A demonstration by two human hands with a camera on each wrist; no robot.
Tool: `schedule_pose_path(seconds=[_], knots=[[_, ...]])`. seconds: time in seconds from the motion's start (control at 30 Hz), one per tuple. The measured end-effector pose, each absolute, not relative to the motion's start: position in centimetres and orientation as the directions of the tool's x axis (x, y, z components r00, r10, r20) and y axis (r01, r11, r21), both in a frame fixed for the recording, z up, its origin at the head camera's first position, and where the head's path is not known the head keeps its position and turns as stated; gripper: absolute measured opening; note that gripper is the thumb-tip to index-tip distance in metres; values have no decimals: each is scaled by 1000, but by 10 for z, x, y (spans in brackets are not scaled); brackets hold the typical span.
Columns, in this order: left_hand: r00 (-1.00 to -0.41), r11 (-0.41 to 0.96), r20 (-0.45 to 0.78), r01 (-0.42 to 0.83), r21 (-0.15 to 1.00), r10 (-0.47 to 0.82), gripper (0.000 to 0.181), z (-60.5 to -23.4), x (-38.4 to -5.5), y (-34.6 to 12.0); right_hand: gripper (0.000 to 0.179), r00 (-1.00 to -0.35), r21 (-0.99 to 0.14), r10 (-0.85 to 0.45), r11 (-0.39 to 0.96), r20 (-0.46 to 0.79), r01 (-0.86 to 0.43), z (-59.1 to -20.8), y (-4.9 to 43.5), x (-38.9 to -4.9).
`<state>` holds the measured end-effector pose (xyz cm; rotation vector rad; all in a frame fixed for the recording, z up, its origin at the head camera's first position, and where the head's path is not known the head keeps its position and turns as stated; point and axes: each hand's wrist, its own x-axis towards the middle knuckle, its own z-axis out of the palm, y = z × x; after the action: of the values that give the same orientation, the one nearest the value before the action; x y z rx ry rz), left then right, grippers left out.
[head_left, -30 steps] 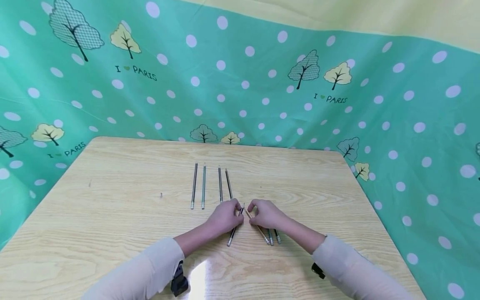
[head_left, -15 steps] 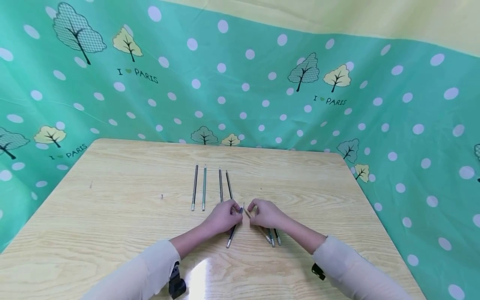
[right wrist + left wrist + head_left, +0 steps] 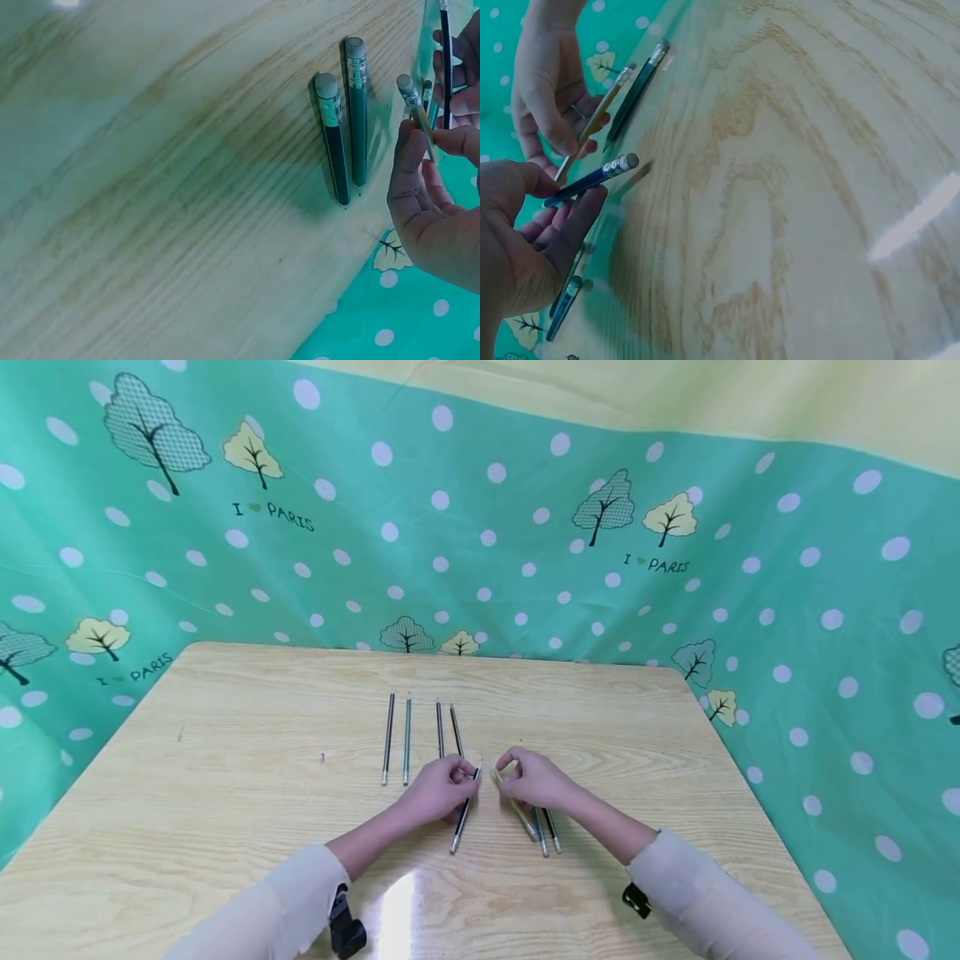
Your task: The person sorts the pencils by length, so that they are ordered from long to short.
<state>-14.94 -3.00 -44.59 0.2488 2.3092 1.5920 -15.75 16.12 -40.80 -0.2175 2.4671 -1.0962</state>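
My left hand pinches a dark pencil between thumb and fingers, its eraser end toward me. Opposite it, my right hand pinches a yellow pencil, slanted the other way. The two pencils' far tips come close together at the middle. In the left wrist view, the dark pencil is held off the table. Just beside my right hand, a teal pencil and a black pencil lie on the table, partly hidden by it. The right wrist view shows both lying pencils' white erasers.
Beyond my left hand, a dark pencil, a teal pencil and two more dark pencils, one upright in view and one slanted, lie on the wooden table. A small scrap lies to the left. A patterned green cloth hangs behind.
My left hand has shifted slightly left with the dark pencil. The yellow pencil's eraser end has risen a little in my right hand. The pencils on the table keep their places.
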Motion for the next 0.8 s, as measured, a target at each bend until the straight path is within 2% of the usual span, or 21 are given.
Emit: schedule_pose_path(seconds=[0.33,0.8], knots=[[-935,257,-202,-127,958,290,26,-441,-155,-37,37,-915,-809,-263,578,-305,104,-409,162,-161],[-956,196,-199,-157,968,218,27,-430,-163,-45,43,-923,-900,-232,387,-306,201,-410,152,-162]])
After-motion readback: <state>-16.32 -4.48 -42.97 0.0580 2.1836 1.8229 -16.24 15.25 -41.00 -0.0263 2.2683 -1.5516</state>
